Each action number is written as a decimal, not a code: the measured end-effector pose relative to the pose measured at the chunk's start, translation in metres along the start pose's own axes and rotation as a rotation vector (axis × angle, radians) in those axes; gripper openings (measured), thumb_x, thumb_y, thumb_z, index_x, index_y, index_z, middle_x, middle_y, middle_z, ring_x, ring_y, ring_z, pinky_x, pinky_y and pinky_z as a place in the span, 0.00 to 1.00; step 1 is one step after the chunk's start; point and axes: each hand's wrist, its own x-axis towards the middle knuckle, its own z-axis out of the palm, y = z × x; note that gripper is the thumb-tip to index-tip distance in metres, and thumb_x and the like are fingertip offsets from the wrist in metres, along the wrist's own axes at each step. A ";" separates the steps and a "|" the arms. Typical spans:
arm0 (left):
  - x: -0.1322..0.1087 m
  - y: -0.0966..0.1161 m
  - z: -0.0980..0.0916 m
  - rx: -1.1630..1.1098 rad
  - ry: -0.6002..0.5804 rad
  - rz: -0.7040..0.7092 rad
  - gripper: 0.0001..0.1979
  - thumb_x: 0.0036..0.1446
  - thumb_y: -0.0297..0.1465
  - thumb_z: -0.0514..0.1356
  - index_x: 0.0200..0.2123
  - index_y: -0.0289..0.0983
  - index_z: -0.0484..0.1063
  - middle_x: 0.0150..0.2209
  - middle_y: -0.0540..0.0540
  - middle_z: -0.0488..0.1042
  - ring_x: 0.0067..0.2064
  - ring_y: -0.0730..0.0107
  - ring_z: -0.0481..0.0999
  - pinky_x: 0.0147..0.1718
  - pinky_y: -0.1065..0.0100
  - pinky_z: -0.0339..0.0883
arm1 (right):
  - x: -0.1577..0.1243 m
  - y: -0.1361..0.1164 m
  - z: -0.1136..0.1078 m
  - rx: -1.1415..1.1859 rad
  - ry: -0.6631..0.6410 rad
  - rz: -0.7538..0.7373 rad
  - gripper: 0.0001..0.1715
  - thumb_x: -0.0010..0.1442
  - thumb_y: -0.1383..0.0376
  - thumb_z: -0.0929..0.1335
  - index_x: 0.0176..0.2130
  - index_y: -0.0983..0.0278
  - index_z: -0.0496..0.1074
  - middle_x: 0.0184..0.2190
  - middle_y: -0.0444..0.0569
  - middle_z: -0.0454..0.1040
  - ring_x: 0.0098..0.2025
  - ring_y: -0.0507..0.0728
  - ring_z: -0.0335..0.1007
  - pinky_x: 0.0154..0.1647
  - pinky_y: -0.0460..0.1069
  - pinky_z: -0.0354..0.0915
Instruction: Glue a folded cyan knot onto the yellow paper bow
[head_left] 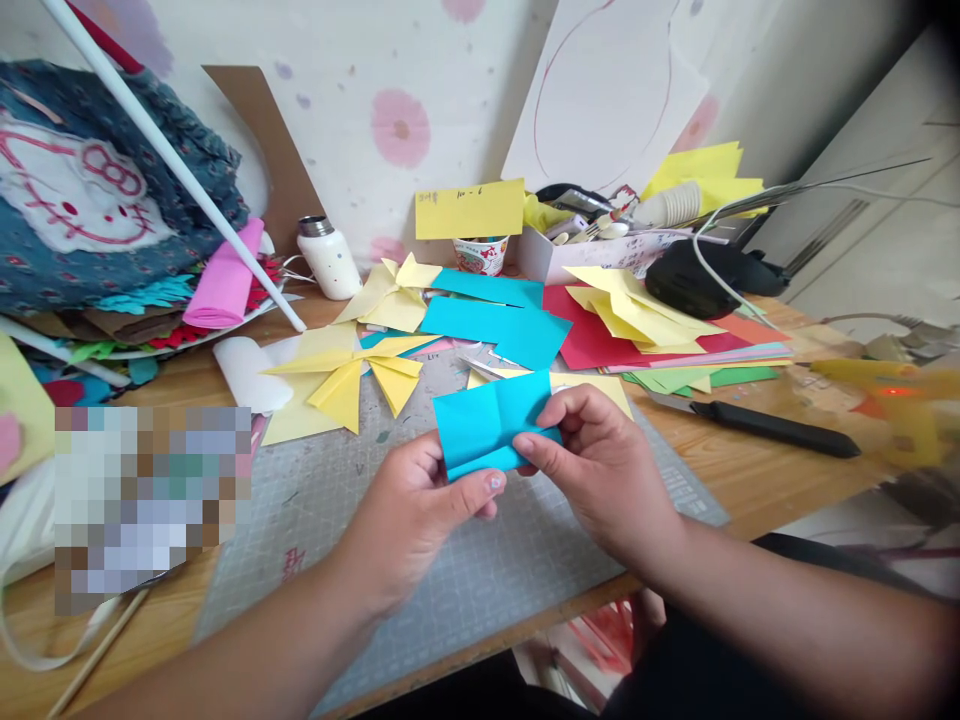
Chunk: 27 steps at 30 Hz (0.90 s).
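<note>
- The wooden worktop [757, 480] runs across the view, crowded with paper and craft things along its far side.
- A grey cutting mat [420, 560] with a printed grid lies on it, directly under both hands.
- A denim bag [90, 190] with a pink and white cat design sits at the far left, a white rod [172, 165] leaning across it.
- Loose blue sheets [499, 325] lie beyond the mat, beside a red sheet [592, 345].
- A yellow paper bow [352, 380] lies on the mat's far left edge; a second yellow bow [394, 295] lies behind it.
- A black-handled knife [765, 427] lies on the worktop to the right, well apart from the hands.
- The left hand [409, 520] is closed in a pinch, its thumb pressed on the lower left edge of the folded blue paper [487, 422].
- The right hand [600, 465] is also curled shut on that paper, thumb on top and fingers behind, gripping its right side.
- The folded blue paper is held between the two hands just above the mat, a crease running down its middle.
</note>
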 end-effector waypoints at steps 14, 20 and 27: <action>-0.003 0.000 0.002 -0.002 0.057 -0.042 0.09 0.52 0.35 0.66 0.27 0.35 0.75 0.23 0.50 0.76 0.24 0.75 0.73 0.25 0.73 0.67 | -0.004 -0.005 0.005 -0.071 0.051 -0.005 0.15 0.50 0.64 0.75 0.30 0.62 0.64 0.23 0.38 0.65 0.23 0.47 0.69 0.24 0.42 0.71; -0.005 -0.002 0.001 0.013 0.073 -0.047 0.09 0.53 0.35 0.65 0.28 0.35 0.75 0.23 0.50 0.76 0.24 0.75 0.74 0.25 0.73 0.67 | -0.005 -0.007 0.006 -0.103 0.046 -0.006 0.15 0.52 0.63 0.74 0.29 0.62 0.63 0.22 0.38 0.65 0.22 0.48 0.69 0.22 0.43 0.71; -0.004 0.000 0.004 -0.009 0.081 -0.045 0.10 0.52 0.35 0.65 0.26 0.35 0.75 0.22 0.50 0.76 0.23 0.74 0.73 0.24 0.74 0.66 | -0.005 -0.006 0.006 -0.122 0.053 0.002 0.15 0.52 0.63 0.74 0.29 0.62 0.63 0.22 0.38 0.66 0.22 0.48 0.69 0.22 0.43 0.70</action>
